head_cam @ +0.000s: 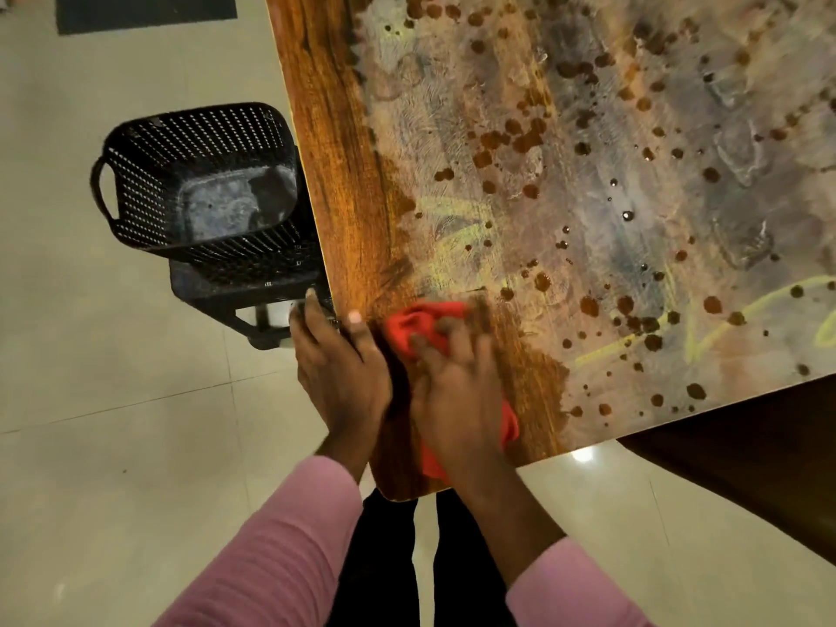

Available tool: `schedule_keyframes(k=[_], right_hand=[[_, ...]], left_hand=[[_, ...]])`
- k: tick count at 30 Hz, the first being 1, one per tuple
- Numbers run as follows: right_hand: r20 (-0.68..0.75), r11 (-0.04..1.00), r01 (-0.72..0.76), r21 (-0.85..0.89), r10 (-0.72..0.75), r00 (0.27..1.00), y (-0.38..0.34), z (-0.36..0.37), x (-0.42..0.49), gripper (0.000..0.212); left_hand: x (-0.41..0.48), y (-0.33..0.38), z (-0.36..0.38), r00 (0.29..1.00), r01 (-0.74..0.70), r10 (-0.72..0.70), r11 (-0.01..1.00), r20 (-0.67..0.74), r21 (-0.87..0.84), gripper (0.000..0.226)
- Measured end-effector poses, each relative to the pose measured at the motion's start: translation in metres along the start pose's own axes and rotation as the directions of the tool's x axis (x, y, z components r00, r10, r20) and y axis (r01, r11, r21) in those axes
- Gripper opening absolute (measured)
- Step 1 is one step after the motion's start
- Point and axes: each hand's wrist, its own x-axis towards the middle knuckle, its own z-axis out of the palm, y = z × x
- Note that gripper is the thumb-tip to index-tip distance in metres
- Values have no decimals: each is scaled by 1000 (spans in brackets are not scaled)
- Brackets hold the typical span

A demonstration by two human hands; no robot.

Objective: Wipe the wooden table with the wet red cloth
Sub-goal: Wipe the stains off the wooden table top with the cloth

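Note:
The wooden table [344, 183] fills the upper right, smeared with grey and yellow chalky film and dotted with brown drops; a strip along its left edge and near corner shows bare wood. The red cloth [418, 325] lies bunched on that near corner. My right hand [457, 386] presses flat on top of the cloth, fingers spread and blurred. My left hand [339, 364] holds the table's left edge beside the cloth, thumb on top and fingers curled over the side.
A black perforated plastic basket [149, 174] sits on a dark stool [253, 305] just left of the table edge. Pale floor tiles [113, 400] lie around. A dark mat [144, 11] is at the top left. A dark wooden surface [746, 463] adjoins the table's near right side.

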Motion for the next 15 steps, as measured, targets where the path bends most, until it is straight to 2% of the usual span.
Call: schedule_keyframes(k=[2,3,5,7,10,12,15], right_hand=[[41,986,167,-15,-167,985,6,0,-2,36],[22,986,165,-28,-164,986,14,-4,3,35],[-56,998,14,-54,-17,998,33,-11,18,34],[-133,983,-172,-57,164,977,46,-17,35,36],[-163,964,-261,-43,251,954,33,-13,44,38],[-113,987,-156,-33,152,982,13,-9,40,46],[14,993,121,0,-121,993,4,-7,35,49]], left_hand=[[22,13,6,999,-3,4,1000,-32,16,54],[33,19,9,999,8,-7,1000,-47,25,54],[52,28,16,994,77,-75,997,-79,19,55],[64,32,22,980,168,-167,986,-109,1,56],[69,32,25,961,238,-241,971,-133,-37,55],[68,34,26,953,249,-253,968,-168,-43,53],[67,35,26,948,241,-250,968,-199,-69,51]])
